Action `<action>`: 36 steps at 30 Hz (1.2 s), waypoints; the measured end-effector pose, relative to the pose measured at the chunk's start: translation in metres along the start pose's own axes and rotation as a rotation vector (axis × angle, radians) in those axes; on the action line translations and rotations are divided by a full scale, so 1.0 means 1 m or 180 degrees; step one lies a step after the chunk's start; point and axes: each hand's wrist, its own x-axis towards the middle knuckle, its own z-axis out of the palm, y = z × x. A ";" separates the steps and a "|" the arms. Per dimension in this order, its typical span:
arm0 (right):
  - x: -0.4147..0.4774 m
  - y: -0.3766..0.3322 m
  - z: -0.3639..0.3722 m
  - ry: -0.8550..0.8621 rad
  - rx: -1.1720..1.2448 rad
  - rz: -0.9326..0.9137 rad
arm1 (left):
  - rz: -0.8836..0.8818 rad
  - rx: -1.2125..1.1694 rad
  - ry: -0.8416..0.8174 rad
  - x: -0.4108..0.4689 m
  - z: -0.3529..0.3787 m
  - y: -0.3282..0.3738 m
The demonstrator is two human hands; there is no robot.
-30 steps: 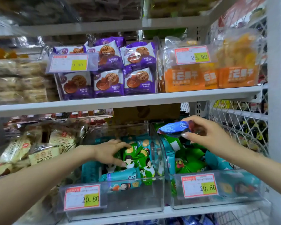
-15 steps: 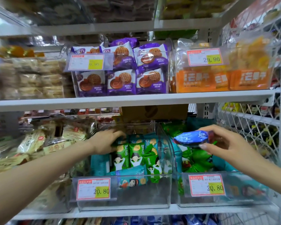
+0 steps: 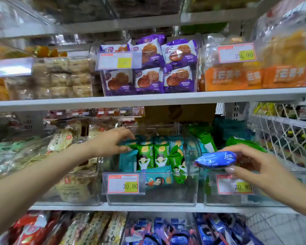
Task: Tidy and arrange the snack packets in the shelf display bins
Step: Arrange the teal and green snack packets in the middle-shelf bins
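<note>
The left hand [image 3: 111, 144] pinches a teal snack packet [image 3: 141, 139] in the clear bin [image 3: 157, 197] under it, while the right hand [image 3: 251, 165] grips a stray blue packet [image 3: 215, 159] beside it, best held aside as the left squares that row upright.

The right grip [image 3: 254, 167] covered the far end of the blue packet [image 3: 215, 159], and the packet's print was unreadable. The teal packet [image 3: 130, 142] pinched in the left grip [image 3: 109, 143] showed only its top edge. The purple-biscuit bin's price tag [image 3: 116, 61] was washed out. Top-shelf stock [image 3: 140, 6] was blurred and cropped.
</note>
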 end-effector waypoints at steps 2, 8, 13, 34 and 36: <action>-0.003 -0.001 0.006 -0.0062 0.0041 0.0013 | -0.0171 0.0356 -0.0412 0.003 0.002 -0.003; -0.002 -0.007 0.014 -0.0091 -0.0046 0.0050 | -0.0444 0.1343 -0.1179 0.028 0.017 0.002; 0.007 -0.009 0.012 0.0042 0.0221 0.0068 | -0.0772 0.0943 -0.1899 0.043 0.008 0.002; -0.022 -0.012 0.029 0.0272 0.0479 0.0217 | -0.0152 -0.0658 0.1301 -0.017 0.016 0.027; -0.040 -0.007 0.045 0.0244 0.0733 0.0358 | -0.0181 -0.0461 0.1637 -0.028 0.027 0.027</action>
